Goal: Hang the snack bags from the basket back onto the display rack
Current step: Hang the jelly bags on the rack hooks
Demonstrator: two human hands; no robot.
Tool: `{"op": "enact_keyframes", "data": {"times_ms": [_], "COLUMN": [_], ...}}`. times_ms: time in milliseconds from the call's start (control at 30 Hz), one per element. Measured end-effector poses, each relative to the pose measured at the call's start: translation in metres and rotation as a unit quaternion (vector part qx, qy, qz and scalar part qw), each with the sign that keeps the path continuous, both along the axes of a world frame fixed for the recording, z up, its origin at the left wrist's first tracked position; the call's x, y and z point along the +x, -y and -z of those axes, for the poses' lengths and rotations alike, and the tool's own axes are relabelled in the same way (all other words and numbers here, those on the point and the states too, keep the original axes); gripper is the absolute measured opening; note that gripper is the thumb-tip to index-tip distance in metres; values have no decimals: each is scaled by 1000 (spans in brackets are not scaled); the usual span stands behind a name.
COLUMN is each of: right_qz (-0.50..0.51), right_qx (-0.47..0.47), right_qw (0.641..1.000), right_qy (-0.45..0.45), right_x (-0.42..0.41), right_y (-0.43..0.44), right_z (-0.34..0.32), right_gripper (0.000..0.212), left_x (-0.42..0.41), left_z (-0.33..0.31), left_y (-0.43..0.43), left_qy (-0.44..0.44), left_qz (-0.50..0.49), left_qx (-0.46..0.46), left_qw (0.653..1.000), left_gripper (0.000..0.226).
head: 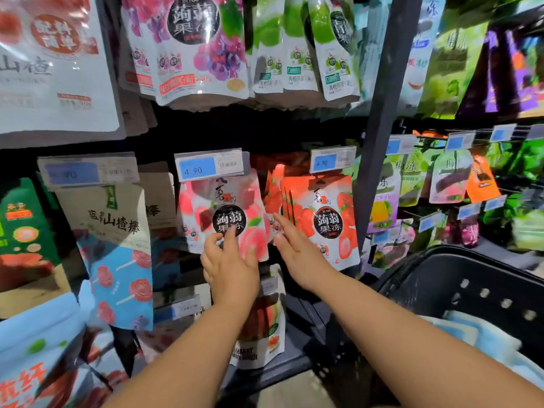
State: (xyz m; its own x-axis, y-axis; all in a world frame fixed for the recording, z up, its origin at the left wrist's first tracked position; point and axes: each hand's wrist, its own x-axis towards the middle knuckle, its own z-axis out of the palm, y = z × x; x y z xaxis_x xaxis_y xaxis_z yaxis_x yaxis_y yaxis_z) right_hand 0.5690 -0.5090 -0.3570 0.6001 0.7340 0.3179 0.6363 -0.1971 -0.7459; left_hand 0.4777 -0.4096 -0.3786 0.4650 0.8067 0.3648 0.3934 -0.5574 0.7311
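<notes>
Dozens of glossy snack pouches crowd the dark metal display rack I am facing. At lower right sits the black perforated plastic basket, with pale blue bags inside. The pink-and-white peach jelly pouch hangs under a blue 4.90 price tag, just beside the red strawberry jelly pouch. My left hand rests on the peach pouch's lower front, index finger straight; whether it pinches, I cannot tell. My right hand is flat, with straight fingers between the two pouches.
</notes>
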Motion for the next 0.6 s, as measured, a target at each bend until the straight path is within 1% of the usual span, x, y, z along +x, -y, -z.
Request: {"op": "enact_keyframes", "data": {"times_ms": [67, 133, 300, 467, 600], "right_qz": [20, 44, 128, 204, 223], "right_qx": [17, 20, 5, -92, -180], "right_qw": [1000, 999, 991, 973, 957], "right_qy": [0, 7, 34, 55, 38], "right_x": [2, 7, 32, 59, 77], "right_y": [15, 37, 115, 203, 262], "right_z": [-7, -11, -3, 22, 48], "right_gripper": [44, 40, 32, 32, 32], "left_x": [7, 18, 46, 71, 91], "left_z": [0, 3, 17, 29, 29], "left_y": [14, 32, 91, 147, 180], "left_qy": [11, 1, -40, -72, -131], "left_qz": [35, 102, 259, 370, 436], "left_qx": [8, 20, 60, 92, 166], "left_qw": [999, 995, 963, 922, 875], "left_gripper": [47, 44, 32, 27, 24]}}
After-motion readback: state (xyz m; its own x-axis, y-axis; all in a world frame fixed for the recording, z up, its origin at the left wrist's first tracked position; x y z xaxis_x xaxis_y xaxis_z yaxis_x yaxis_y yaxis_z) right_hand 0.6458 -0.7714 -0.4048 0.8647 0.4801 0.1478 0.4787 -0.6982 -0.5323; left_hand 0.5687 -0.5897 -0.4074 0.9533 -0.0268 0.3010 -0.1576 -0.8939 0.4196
